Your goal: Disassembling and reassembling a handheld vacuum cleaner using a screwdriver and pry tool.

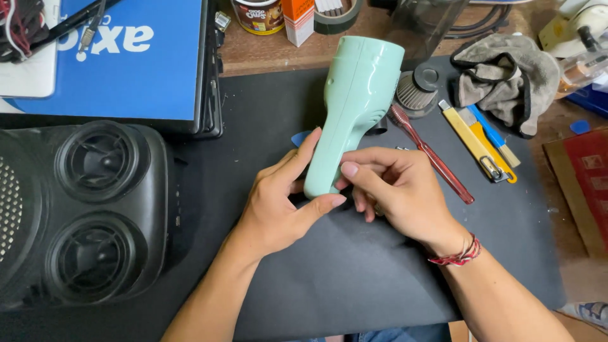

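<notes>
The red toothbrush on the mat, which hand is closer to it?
Right. The right hand sits just beside the red toothbrush, its knuckles close to the handle. The left hand is farther off, on the other side of the mint-green device both hands grip.

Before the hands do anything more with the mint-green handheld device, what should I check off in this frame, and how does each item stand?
1. Left hand grips the device at its handle end: ok.
2. Right hand fingertips rest on the handle: ok.
3. Device lies over the black mat: ok.
4. Red toothbrush and yellow utility knife lie apart from both hands: ok.
5. Pleated filter sits beside the device's wide end, touching or not: cannot tell.
6. Handle's underside and any fasteners: cannot tell.
</notes>
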